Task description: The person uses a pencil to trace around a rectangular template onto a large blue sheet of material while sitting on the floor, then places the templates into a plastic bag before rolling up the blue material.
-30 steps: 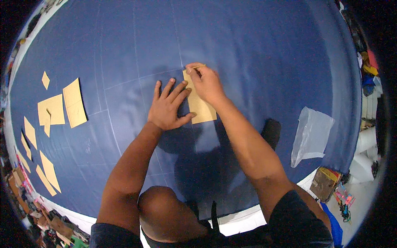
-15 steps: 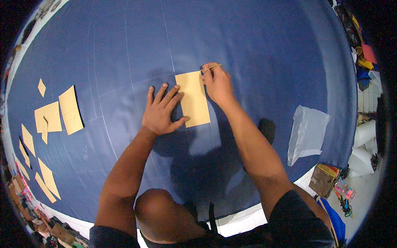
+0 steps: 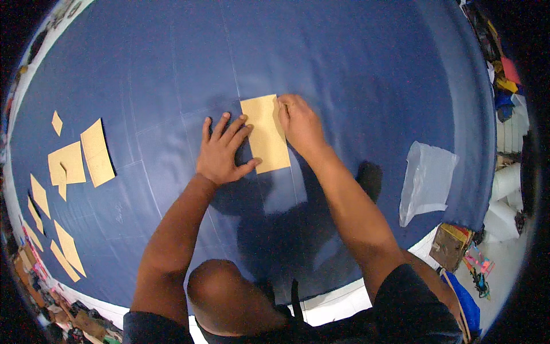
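A rectangular yellow card (image 3: 267, 137) lies flat on the dark blue sheet material (image 3: 355, 51). With its fingers spread, my left hand (image 3: 222, 150) rests on the sheet, its fingertips and thumb pressing the card's left edge. My right hand (image 3: 302, 125) is closed by the card's upper right corner, fingers pinched downward. A thin yellowish pen-like stick is in that hand; it is mostly hidden behind the fingers now. Fine pale lines run across the sheet around the card, some from its lower edge toward me.
Several yellow card pieces (image 3: 98, 153) of various shapes lie on the left side of the sheet. A translucent plastic bag (image 3: 428, 180) is on the right. Beyond the right edge are a brown box (image 3: 451, 247), white rolls (image 3: 504, 221) and clutter. My bent knee (image 3: 220, 284) is near the front edge.
My right hand has turned and lowered at the card's corner, so the stick that showed above it is now out of sight. My left hand stays on the card.
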`<state>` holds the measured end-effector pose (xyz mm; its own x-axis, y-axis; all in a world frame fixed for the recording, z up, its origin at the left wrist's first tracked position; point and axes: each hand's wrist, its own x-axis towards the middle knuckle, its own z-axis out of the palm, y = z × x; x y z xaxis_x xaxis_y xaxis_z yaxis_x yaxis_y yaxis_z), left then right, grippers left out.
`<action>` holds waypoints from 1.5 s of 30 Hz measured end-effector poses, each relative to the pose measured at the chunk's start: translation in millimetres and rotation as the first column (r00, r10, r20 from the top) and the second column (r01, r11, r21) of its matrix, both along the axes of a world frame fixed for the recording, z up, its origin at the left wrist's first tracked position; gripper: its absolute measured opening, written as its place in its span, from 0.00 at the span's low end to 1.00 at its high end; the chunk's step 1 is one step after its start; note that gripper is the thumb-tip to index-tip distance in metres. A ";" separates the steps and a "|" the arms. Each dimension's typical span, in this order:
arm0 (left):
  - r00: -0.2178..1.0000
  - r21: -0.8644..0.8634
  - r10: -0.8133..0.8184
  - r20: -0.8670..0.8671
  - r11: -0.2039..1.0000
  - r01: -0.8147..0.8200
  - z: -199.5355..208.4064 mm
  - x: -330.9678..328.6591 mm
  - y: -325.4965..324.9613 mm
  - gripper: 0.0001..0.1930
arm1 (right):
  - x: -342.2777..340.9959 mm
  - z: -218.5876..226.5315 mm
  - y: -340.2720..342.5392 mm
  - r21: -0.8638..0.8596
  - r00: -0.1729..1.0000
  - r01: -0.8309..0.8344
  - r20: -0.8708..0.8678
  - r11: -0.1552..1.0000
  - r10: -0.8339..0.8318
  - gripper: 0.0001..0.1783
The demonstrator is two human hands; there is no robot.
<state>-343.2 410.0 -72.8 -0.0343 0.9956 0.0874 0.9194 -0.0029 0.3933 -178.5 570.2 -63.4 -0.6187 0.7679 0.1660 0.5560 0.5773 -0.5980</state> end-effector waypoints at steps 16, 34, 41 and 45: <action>1.000 -0.026 -0.010 -0.027 1.000 0.009 4.9 4.6 0.4 0.37 | 81.7 -6.5 -45.8 -0.009 0.990 0.118 -0.074 0.993 -0.118 0.11; 0.974 0.049 0.126 -0.189 0.992 -0.119 -10.2 -87.3 118.5 0.33 | 74.5 -22.9 -39.5 0.023 0.986 0.164 0.002 0.986 -0.165 0.09; 0.976 0.057 0.159 -0.149 0.987 -0.152 -8.9 -85.7 115.1 0.35 | 51.5 -17.8 -22.1 -0.019 0.954 0.289 -0.076 0.957 -0.290 0.13; 0.977 0.067 0.171 -0.126 0.984 -0.164 -12.1 -86.4 115.9 0.36 | 2.5 -18.8 31.2 0.091 0.976 0.212 -0.079 0.973 -0.205 0.19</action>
<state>-429.7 525.9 -84.8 -0.1847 0.9700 0.1580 0.9522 0.1368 0.2733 -176.0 601.4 -82.2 -0.4314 0.8565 0.2835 0.6296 0.5108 -0.5854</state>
